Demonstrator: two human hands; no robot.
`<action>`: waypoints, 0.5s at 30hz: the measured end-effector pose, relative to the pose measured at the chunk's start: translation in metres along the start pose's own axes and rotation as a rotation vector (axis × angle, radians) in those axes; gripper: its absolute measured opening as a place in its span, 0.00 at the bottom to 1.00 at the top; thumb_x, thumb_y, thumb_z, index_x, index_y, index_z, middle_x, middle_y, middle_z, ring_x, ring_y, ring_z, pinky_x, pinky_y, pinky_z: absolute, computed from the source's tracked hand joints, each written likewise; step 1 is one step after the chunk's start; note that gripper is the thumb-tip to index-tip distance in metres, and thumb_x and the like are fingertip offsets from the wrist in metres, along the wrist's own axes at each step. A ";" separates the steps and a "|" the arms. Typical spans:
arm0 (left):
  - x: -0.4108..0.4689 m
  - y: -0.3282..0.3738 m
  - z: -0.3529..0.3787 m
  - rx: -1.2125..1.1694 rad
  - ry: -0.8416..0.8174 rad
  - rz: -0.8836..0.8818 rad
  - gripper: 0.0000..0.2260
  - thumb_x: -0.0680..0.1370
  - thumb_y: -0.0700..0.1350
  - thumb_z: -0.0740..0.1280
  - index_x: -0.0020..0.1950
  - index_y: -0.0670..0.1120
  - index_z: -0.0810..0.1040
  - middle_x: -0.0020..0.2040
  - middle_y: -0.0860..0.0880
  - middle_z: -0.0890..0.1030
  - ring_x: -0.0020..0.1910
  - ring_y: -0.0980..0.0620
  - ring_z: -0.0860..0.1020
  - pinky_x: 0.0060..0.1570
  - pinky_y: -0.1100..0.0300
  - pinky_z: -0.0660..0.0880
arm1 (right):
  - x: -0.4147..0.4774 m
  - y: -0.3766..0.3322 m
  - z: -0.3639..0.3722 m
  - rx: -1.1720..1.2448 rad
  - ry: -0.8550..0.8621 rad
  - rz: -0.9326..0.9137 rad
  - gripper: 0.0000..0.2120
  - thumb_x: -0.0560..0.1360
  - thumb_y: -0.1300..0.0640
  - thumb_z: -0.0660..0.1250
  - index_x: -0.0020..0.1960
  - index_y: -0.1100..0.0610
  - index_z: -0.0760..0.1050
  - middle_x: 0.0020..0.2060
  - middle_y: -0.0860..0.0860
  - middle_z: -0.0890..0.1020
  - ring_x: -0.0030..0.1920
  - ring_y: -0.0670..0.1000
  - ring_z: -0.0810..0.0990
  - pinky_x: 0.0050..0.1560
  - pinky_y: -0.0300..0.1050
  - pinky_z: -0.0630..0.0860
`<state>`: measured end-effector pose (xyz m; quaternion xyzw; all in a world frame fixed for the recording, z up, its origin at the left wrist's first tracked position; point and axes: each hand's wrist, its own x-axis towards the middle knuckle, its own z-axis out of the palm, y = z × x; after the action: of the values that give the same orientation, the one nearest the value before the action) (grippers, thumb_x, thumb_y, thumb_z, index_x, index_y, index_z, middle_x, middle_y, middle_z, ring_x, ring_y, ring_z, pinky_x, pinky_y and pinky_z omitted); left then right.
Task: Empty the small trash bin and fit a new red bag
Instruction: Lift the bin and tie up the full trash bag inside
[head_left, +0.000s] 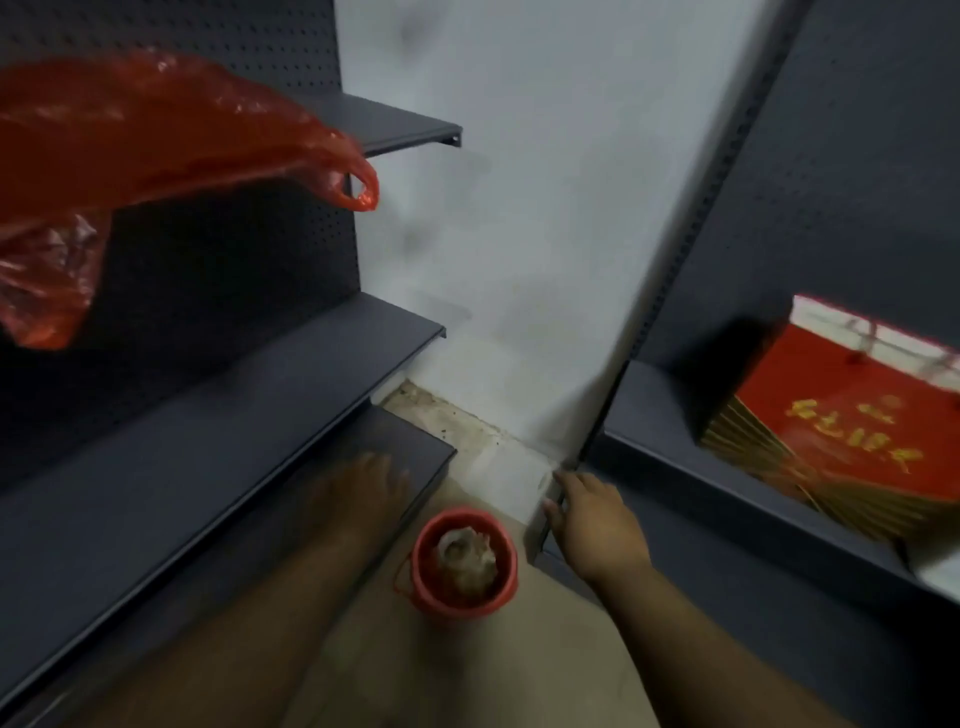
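A small round red plastic trash bin (464, 561) stands on the pale floor (498, 670) in the corner between two dark grey metal shelf units, with crumpled pale waste (466, 558) inside it. The left hand (363, 493) reaches over the lowest left shelf (410, 436), blurred, fingers spread and holding nothing. The right hand (592, 525) rests at the near corner of the right shelf unit (675, 488), fingers loosely extended, empty. A thin red plastic bag (156, 135) hangs across the upper left. A red box with gold lettering (852, 415) sits on the right shelf.
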<state>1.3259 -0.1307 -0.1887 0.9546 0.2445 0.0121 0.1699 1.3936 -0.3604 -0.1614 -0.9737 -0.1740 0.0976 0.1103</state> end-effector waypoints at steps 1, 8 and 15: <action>0.009 0.003 0.015 -0.015 0.011 -0.042 0.21 0.79 0.55 0.51 0.65 0.45 0.71 0.66 0.45 0.73 0.61 0.45 0.73 0.60 0.50 0.70 | 0.016 0.011 0.003 -0.011 -0.014 -0.023 0.24 0.81 0.46 0.53 0.75 0.51 0.59 0.72 0.50 0.67 0.70 0.53 0.65 0.68 0.47 0.67; 0.035 0.012 0.104 0.062 0.071 -0.184 0.18 0.79 0.53 0.52 0.48 0.45 0.77 0.51 0.46 0.82 0.49 0.45 0.79 0.46 0.55 0.72 | 0.107 0.073 0.063 -0.006 -0.091 -0.097 0.23 0.81 0.46 0.52 0.75 0.50 0.60 0.72 0.49 0.67 0.70 0.53 0.66 0.68 0.46 0.67; 0.074 -0.023 0.218 0.055 -0.063 -0.221 0.29 0.75 0.56 0.47 0.39 0.39 0.81 0.35 0.40 0.83 0.33 0.40 0.81 0.35 0.54 0.76 | 0.180 0.115 0.178 0.166 -0.126 0.011 0.22 0.80 0.48 0.56 0.72 0.52 0.64 0.71 0.52 0.70 0.71 0.53 0.67 0.71 0.50 0.65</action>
<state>1.4033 -0.1470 -0.4063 0.9260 0.3431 -0.0435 0.1515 1.5551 -0.3686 -0.3878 -0.9540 -0.1668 0.1735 0.1787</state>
